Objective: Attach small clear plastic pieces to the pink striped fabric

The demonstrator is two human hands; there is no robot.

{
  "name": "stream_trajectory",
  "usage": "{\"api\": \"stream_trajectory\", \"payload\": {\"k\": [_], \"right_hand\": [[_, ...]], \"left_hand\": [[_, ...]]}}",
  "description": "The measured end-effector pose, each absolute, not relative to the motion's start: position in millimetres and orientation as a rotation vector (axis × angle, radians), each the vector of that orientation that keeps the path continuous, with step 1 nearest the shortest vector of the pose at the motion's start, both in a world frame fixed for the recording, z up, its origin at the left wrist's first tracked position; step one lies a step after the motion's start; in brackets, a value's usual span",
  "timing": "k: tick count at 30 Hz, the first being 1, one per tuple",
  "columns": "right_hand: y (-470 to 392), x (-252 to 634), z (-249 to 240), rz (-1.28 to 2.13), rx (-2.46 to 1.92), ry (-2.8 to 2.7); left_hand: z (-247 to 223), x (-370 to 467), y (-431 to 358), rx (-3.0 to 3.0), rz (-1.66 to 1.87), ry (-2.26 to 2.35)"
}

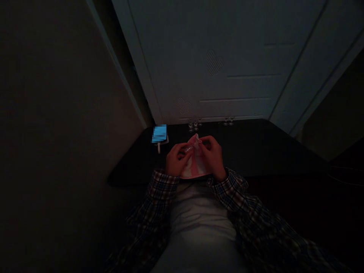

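My left hand (175,160) is closed around a small clear glass (188,149), tilted on its side and partly hidden by the fingers. With its fingertips, my right hand (212,153) pinches a pink and white cloth (196,167) near its top, right beside the glass. The cloth hangs down between both hands at the near edge of the dark table (256,151). Beyond the hands, several small stemmed glasses (195,124) stand close together at the back of the table.
Two or so more small glasses (228,121) stand farther right along the back edge. A device with a bright blue screen (159,133) and a white cable (159,148) lies at the back left. Behind the table rises a pale panelled door (241,57). The room is dim.
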State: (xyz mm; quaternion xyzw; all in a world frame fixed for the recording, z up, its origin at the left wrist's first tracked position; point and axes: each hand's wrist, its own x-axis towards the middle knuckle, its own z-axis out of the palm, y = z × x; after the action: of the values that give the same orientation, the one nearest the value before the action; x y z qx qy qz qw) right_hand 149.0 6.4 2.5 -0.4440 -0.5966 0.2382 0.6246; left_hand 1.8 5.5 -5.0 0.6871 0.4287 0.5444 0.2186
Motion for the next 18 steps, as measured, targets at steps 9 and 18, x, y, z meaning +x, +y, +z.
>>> {"api": "stream_trajectory", "payload": {"k": [9,18], "right_hand": [[6.1,148.5,3.2,0.527,-1.015,-1.380],[6.5,148.1,3.3,0.530,-1.019,-1.373]], "left_hand": [[-3.9,1.2,4.8,2.002,1.453,1.175],[-3.6,-1.3,5.0,2.083,1.398,1.228]]}}
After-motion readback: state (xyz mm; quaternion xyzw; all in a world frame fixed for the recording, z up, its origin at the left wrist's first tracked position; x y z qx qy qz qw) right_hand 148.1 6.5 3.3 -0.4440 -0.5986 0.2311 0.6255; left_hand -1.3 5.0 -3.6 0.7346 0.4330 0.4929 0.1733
